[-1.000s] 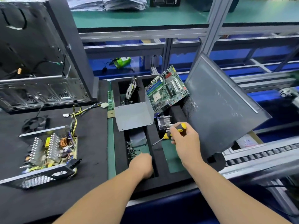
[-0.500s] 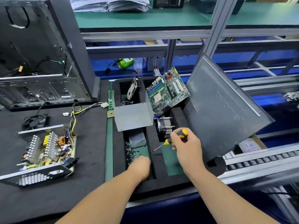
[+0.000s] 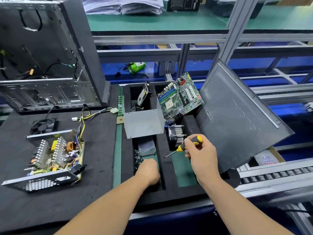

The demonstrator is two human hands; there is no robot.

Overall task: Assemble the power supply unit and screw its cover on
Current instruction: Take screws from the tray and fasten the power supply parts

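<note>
The open power supply (image 3: 50, 155) lay on the black mat (image 3: 94, 167) at the left, circuit board exposed, its yellow and black wires (image 3: 84, 119) trailing toward the computer case (image 3: 47, 61) behind it. A small fan (image 3: 43, 127) sat just behind the supply. Its grey metal cover (image 3: 144, 123) stood propped in the foam tray (image 3: 127, 150), well apart from the supply. Right hand (image 3: 202, 158) gripped a yellow-and-black screwdriver (image 3: 188, 145), tip angled down-left over a green-floored compartment. Left hand (image 3: 148, 170) was reached down into the neighbouring compartment beside a heap of small dark screws (image 3: 138, 159); fingers curled under and hidden, so whether they held anything could not be told. Behind the cover: a hard drive (image 3: 144, 95) on edge, a tilted motherboard (image 3: 179, 97), a finned cooler (image 3: 176, 135). A large dark side panel (image 3: 237, 119) leaned over the tray's right end.
</note>
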